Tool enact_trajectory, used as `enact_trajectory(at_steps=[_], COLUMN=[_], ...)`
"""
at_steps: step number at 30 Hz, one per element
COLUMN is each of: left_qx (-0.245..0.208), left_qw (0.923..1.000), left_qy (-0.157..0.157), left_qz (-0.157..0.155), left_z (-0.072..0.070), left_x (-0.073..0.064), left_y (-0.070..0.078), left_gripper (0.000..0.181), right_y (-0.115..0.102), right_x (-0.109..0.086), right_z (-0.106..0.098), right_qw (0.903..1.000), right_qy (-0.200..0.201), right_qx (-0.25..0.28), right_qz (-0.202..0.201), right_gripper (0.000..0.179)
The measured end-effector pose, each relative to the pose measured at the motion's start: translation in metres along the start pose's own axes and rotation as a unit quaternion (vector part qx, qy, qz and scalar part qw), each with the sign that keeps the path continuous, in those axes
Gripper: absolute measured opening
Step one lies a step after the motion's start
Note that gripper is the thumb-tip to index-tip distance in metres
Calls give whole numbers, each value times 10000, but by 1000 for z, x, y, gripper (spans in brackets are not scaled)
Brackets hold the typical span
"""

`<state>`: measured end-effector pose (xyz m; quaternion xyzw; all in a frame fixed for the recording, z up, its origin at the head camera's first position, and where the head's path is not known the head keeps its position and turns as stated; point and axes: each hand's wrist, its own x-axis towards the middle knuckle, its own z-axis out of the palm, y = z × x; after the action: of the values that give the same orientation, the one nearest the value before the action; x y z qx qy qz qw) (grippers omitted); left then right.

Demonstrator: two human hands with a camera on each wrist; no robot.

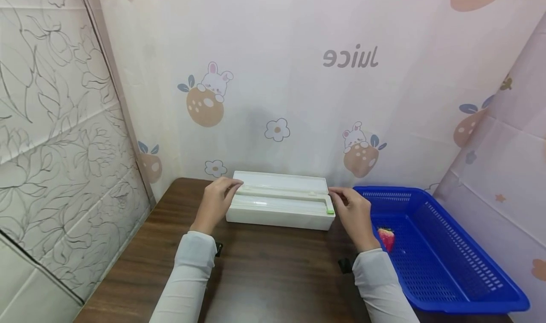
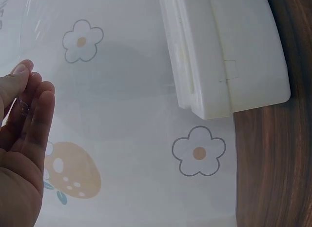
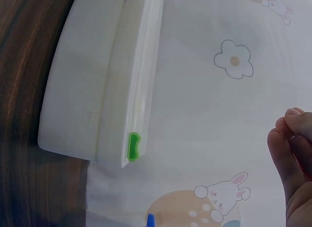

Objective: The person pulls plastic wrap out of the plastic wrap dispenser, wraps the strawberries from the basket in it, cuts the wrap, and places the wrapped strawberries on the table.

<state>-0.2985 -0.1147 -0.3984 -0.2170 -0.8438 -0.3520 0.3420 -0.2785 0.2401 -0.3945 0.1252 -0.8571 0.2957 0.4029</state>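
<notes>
A white plastic-wrap dispenser (image 1: 280,219) lies lengthwise on the brown table, with a green slide cutter (image 3: 133,146) at its right end. My left hand (image 1: 217,202) is raised over the dispenser's left end, thumb against fingertips. Between them it pinches clear plastic wrap (image 2: 39,24), which shows only as faint glossy streaks. My right hand (image 1: 353,211) is at the right end, its thumb and fingers pinched together at the wrap's other side. Both wrist views show the left fingers (image 2: 41,107) and right fingers (image 3: 285,144) apart from the dispenser body.
A blue plastic basket (image 1: 471,247) with slotted sides stands to the right, close by my right forearm. A red strawberry (image 1: 386,239) lies in it near the left wall. Behind the brown table (image 1: 273,271) hangs a pale printed curtain (image 1: 290,91).
</notes>
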Motion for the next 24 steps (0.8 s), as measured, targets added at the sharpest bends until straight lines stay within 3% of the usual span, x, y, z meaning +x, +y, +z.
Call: enact_trajectory(at_steps=[24], left_qx=[42], left_qw=[9994], left_qy=[142], left_qz=[302], left_z=[-12], left_x=[7], left_y=[12], left_gripper=[13], right_y=[-10], right_x=[5], right_z=[-11], right_qw=[9997], right_qy=[202], right_qx=[53], right_qz=[-158], right_gripper=[15])
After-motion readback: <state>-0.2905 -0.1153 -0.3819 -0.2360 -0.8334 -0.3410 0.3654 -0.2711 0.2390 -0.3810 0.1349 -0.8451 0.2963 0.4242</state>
